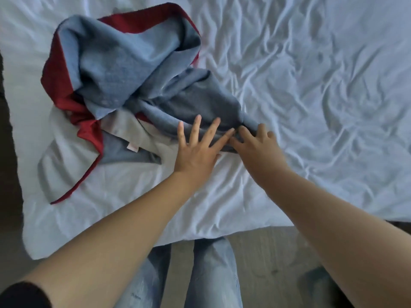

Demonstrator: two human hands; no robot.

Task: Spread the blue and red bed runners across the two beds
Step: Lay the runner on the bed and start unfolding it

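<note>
head view looks down on a bed [311, 107] with a wrinkled white sheet, where the blue and red bed runner [124, 70] lies bunched in a heap toward ten o'clock, its red edging showing along the far and left sides and a narrow blue end trailing toward the middle. the left hand [198, 150] lies flat with fingers spread on that trailing end, gripping nothing, while the right hand [255, 145], just beside it at three o'clock, has its fingers curled onto the same blue end, though whether it pinches the cloth cannot be told. legs in pale jeans [213, 274] stand at six o'clock at the bed's near edge.
</note>
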